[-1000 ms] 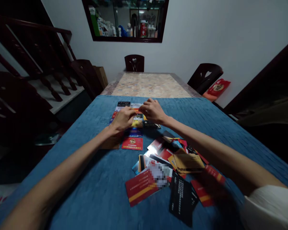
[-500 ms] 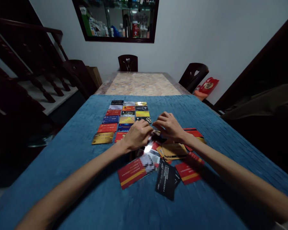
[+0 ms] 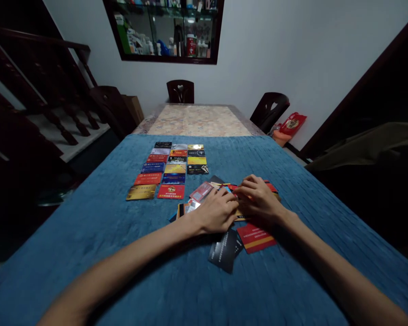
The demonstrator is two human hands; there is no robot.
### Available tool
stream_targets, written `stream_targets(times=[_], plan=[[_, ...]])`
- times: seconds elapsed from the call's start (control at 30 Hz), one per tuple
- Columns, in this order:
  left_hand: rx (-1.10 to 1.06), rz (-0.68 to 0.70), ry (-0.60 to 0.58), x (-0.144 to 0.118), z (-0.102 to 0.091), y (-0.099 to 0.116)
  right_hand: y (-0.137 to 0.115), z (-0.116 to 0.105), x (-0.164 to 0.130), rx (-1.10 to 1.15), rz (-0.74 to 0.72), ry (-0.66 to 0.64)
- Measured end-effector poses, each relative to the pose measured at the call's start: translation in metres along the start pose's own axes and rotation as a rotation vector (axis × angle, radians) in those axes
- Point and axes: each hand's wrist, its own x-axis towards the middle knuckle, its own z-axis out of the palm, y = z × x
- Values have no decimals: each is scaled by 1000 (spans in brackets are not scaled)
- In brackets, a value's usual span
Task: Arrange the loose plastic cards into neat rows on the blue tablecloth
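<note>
My left hand (image 3: 219, 210) lies with curled fingers over a loose pile of plastic cards. Facing it, my right hand (image 3: 258, 197) has its fingers bent inward and pressed together at the pile's right part. What sits between the fingertips of either hand is hidden. From under my left hand shows a pinkish-red card (image 3: 200, 192). Nearer to me lie a black card (image 3: 222, 253) and a red card with an orange stripe (image 3: 257, 239). Left of the pile, more cards lie in a grid of three columns, among them a gold card (image 3: 141, 192) and a red card (image 3: 171, 192).
A blue cloth (image 3: 115, 253) covers the near part of the table; beyond it is a patterned tabletop (image 3: 197, 118). Dark chairs (image 3: 180, 92) stand around the table. A stair railing (image 3: 47, 40) is at the left, and a red bag (image 3: 293, 123) is at the right.
Both hands have moved from the pile's far edge toward me and to the right, down onto the pile. My left hand now covers the pile's middle. The grid's front red card is uncovered.
</note>
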Motion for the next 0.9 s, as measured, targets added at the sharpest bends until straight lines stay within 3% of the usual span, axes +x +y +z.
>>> stream_targets(times=[0.17,0.43,0.73,0.9], plan=[[19,33,-54,-1,2,6,-2,-3,-6,91,8,-34],[36,15,-67,-6,-4,-3,-14,-13,-7,130,21,-99],[-13,-67,-64,-9,-12,-14,-24,-20,-5,117,15,-206],[-59,-113,-76,-10,-15,-19,-21,-18,-8,139,19,-204]])
